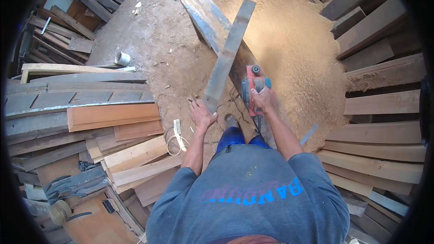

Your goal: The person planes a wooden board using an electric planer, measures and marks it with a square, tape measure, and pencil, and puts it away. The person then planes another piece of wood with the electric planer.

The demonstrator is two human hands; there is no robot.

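A long grey weathered board point(233, 38) lies slanted across a low, worn wooden bench point(205, 11). At the board's near end is my left hand point(202, 115), its fingers along the left side and its thumb near the end; the underside of the grip is hidden. My right hand point(262, 99) is wrapped around the handle of a red and blue electric planer point(249, 91). The planer is just right of the board, beside the near part of the bench, and its dark cord trails close to my legs. Whether the planer rests on anything, I cannot tell.
Sawdust and shavings point(298, 58) cover the floor right of the bench. Stacked planks point(375, 133) line the right side. More boards and reddish panels point(113, 116) are piled at left. A white power strip point(176, 127) with a cable and a white cup point(122, 58) are on the left.
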